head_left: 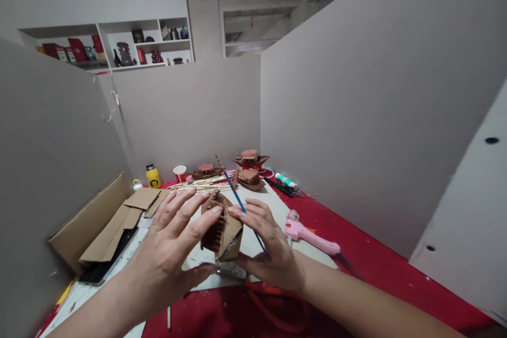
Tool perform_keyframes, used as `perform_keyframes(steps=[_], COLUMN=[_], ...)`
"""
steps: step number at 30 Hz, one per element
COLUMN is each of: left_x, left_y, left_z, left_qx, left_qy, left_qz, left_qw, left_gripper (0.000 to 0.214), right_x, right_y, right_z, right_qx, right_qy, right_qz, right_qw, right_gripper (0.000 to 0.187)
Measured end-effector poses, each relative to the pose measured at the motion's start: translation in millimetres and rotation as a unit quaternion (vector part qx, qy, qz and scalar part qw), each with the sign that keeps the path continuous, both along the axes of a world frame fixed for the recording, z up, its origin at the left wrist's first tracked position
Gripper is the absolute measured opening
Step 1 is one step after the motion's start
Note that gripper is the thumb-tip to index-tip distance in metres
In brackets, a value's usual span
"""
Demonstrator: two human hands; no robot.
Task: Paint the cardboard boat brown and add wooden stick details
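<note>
A small brown cardboard model boat [231,235] is held up in front of me, its ribbed side facing left and a plain tan panel facing right. My left hand [170,237] curls around its left side, index fingertip on the upper edge and thumb low near the base. On the right side, my right hand [267,240] grips the model with fingers on top and thumb beneath. A blue paintbrush [236,196] is tucked between the fingers of that same hand, bristles pointing up and left. Parts of the model's underside are hidden by the hands.
Behind stand finished-looking boats [250,157], thin wooden sticks [198,185], a paper cup [179,173] and a yellow bottle [152,176]. Cardboard pieces [113,232] lie left. A pink glue gun [311,236] lies right, and orange-handled scissors [277,309] lie below my right hand. Grey partitions enclose the table.
</note>
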State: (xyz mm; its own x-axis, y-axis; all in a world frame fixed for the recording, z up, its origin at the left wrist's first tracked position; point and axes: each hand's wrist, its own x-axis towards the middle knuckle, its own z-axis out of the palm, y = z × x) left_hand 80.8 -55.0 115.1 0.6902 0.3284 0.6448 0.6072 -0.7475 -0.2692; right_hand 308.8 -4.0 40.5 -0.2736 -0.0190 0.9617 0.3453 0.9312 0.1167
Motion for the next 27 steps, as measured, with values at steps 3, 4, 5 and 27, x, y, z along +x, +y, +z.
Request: perform_keyframes(steps=[3, 4, 5, 27], left_x=[1.7, 1.9, 1.9, -3.5], left_y=[-2.4, -2.6, -2.5, 6.6], left_z=[2.6, 2.9, 3.1, -18.4], left_qx=[0.012, 0.011, 0.01, 0.171], left_qy=[0.032, 0.037, 0.039, -0.029], left_qz=[0.007, 0.008, 0.007, -0.052], left_qw=[0.999, 0.999, 0.999, 0.983], left_gripper=[0.063, 0.063, 0.062, 0.03], right_x=[-2.2, -2.9, -3.6, -8.6], right_y=[0.8, 0.7, 0.6, -4.2], right_z=[1.8, 2.4, 3.0, 4.5], right_qx=[0.011, 0.012, 0.013, 0.051], right_qy=[-0.025, -0.03, -0.032, -0.018], right_qz=[0.003, 0.006, 0.008, 0.012], right_qw=[1.0, 0.999, 0.999, 0.998], right_gripper=[0.062, 0.061, 0.06, 0.068])
